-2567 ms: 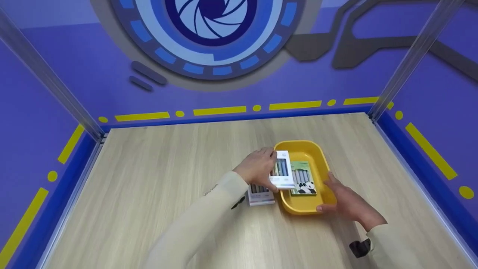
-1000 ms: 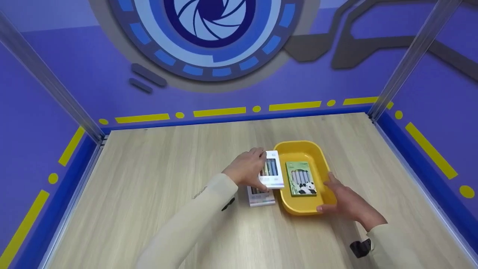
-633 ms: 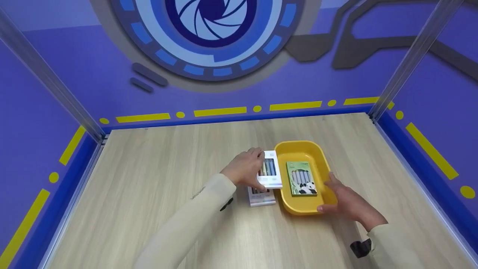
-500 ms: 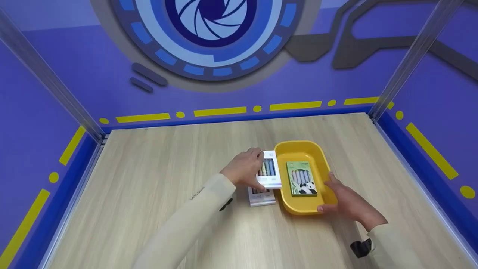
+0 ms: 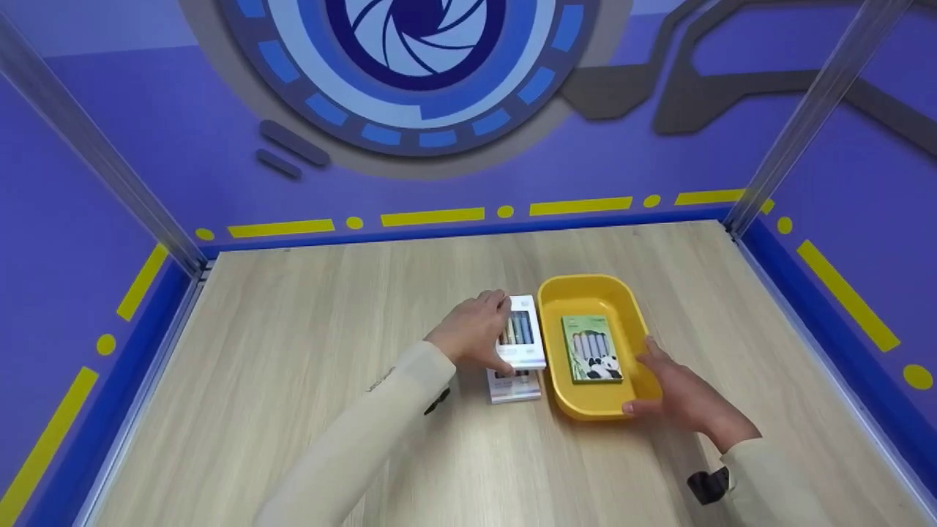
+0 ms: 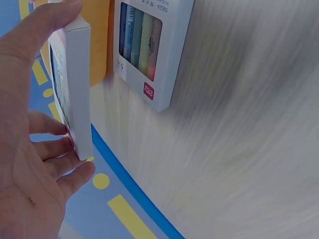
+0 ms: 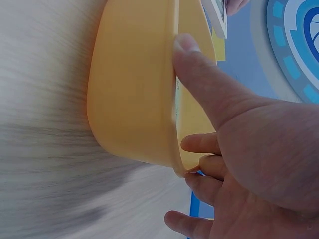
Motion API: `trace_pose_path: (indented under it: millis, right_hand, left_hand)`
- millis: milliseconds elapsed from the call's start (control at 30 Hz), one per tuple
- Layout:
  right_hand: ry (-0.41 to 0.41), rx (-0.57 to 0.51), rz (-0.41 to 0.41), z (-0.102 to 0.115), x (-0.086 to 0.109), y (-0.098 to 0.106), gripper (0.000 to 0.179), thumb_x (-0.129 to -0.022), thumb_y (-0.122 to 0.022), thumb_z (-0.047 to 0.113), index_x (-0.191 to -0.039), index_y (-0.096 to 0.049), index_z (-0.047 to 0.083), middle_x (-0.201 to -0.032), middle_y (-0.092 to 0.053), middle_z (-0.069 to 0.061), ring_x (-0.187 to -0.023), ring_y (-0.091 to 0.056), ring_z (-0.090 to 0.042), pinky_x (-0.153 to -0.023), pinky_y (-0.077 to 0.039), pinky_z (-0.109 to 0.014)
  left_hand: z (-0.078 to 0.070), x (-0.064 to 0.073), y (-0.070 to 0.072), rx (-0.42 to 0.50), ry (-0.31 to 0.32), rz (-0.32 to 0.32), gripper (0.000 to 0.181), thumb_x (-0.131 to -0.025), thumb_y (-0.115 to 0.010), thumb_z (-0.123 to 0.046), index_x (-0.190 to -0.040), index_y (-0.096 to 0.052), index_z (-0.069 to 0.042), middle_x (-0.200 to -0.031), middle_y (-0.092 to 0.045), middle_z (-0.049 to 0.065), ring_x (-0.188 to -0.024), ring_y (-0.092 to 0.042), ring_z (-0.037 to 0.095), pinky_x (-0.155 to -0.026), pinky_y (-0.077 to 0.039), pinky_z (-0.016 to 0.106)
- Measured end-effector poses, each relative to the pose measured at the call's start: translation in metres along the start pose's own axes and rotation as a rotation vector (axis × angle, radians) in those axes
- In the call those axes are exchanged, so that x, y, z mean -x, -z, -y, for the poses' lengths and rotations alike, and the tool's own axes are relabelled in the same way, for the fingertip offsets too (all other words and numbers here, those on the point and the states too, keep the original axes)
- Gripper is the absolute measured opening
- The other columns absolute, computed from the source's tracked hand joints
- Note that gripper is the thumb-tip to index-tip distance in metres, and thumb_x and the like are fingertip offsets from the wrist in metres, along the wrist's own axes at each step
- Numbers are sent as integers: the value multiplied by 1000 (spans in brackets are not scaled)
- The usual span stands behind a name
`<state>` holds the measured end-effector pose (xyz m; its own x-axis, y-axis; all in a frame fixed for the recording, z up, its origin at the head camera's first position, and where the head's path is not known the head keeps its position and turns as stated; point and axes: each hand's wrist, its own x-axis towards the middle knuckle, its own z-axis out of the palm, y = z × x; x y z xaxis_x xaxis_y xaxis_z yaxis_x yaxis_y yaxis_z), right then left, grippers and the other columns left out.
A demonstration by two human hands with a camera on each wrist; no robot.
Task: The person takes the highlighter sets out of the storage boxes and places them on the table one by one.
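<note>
The flat white rectangular cardboard box with a clear window of coloured pens [image 5: 523, 331] is in your left hand [image 5: 470, 329], your thumb gripping its near short end and your fingers its far one. Its long axis runs away from you, roughly in line with the tub's, and its body juts rightward out of your grip. That puts the yellow rounded-rectangular plastic tub [image 5: 596, 402] immediately to its right, left rim just beside its edge; you can't tell whether they touch. Beneath, partly covered, a matching white windowed pen box [image 5: 515, 391] lies on the pale wood-grain table [image 5: 329, 329]. In the tub, right of its middle, a green panda-printed card box [image 5: 591, 344] lies flat. Your right hand [image 5: 681, 391], farther off, touches the tub's near right rim, thumb and fingers spread; whether it grips, you can't tell.
</note>
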<state>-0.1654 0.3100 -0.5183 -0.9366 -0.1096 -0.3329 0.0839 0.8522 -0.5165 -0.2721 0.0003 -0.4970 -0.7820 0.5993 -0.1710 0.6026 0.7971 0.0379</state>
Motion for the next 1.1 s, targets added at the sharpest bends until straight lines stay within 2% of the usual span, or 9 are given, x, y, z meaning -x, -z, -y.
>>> trace_pose_path:
  millis: [300, 533, 1100]
  right_hand:
    - [8, -22, 0, 1, 2, 1, 101, -74, -77, 50, -148, -32, -1, -161, -4, -24, -144, -17, -49, -113, -19, -65]
    - [25, 10, -14, 2, 2, -1, 96, -75, -79, 44, -146, -35, -3, -160, -7, -26, -142, -20, -50, -113, -23, -64]
    - [10, 26, -11, 2, 1, -1, 98, -75, -78, 47, -148, -33, -1, -161, -6, -24, -143, -20, -49, -113, -22, -64]
  left_hand:
    - [4, 3, -3, -16, 2, -4, 113, -67, -73, -70, -151, -29, -8, -151, -36, 7, -132, -39, 20, -116, -35, 36]
    - [9, 7, -8, 2, 8, 4, 115, -67, -73, -69, -152, -27, -7, -153, -33, 8, -137, -37, 21, -117, -34, 37]
    - [17, 17, -16, 13, 18, -9, 116, -67, -74, -69, -152, -27, -6, -153, -35, 10, -136, -38, 22, -116, -35, 38]
